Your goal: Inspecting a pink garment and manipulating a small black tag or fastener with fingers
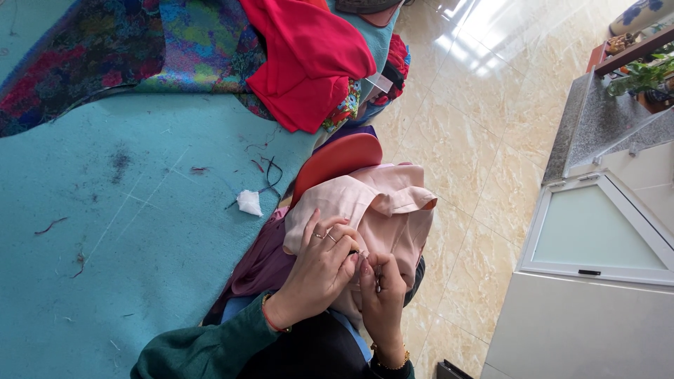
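Observation:
A pale pink garment [397, 210] lies bunched in my lap, over a mauve cloth [258, 265]. My left hand [319, 270], with rings and a green sleeve, presses down on a fold of the pink garment and grips it. Right beside it, my right hand [382, 298], wearing a gold bracelet, pinches a small thin dark tool [378, 278] against the same fold. What kind of tool it is cannot be made out. The fingertips of both hands meet at the cloth.
A teal felt-covered table [140, 231] with thread scraps and a white wad [249, 203] fills the left. A red garment [309, 63] and multicoloured cloth [140, 42] lie at its far end. An orange-red seat [337, 158], glossy tiled floor [477, 140] and white cabinet [597, 238] are to the right.

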